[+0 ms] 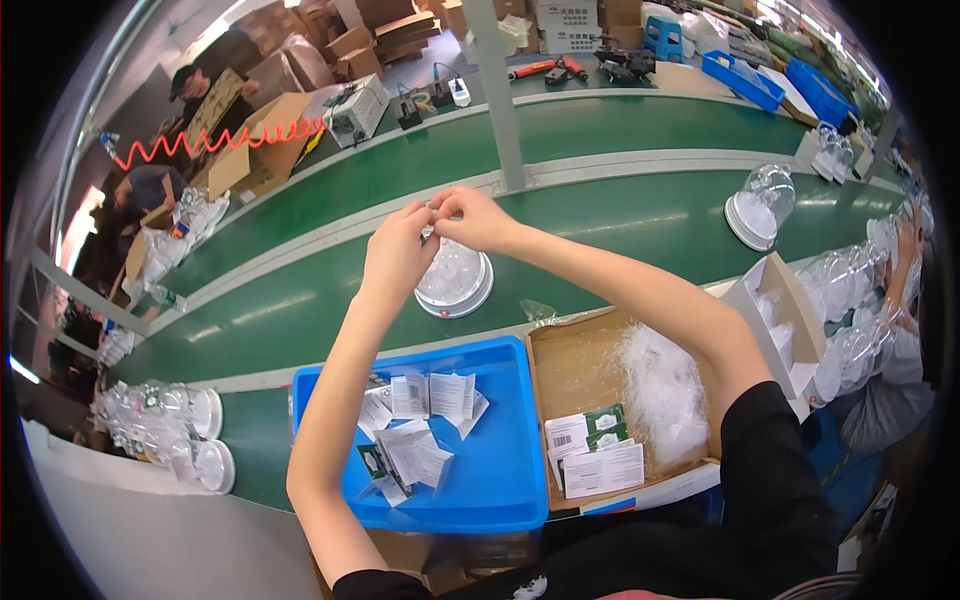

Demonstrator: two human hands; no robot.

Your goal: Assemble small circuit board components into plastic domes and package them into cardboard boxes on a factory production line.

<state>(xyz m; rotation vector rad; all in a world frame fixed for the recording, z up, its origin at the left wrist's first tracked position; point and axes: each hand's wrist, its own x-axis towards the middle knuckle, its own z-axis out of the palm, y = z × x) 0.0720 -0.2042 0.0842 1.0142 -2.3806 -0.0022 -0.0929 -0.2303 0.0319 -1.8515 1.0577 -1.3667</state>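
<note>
Both hands meet above a clear dome with a round white base [455,280], which stands on the green conveyor belt [290,285]. My left hand [397,248] is closed, its fingertips pinched together near the dome's top. My right hand [475,219] is pinched against the left one. Whatever is between the fingers is too small or too hidden to name. Nearer to me, a blue tray [500,480] holds several folded leaflets [415,450]. Beside it, an open cardboard box [565,350] contains a heap of thin clear plastic bags [665,395] and several printed cards [600,465].
Another dome [762,205] stands farther right on the belt. Clear domes lie grouped at the left [165,430] and right [840,285]. A white carton [775,320] stands near my right arm. A metal post [497,100] rises behind the hands. Another person's hand [905,260] is at the far right.
</note>
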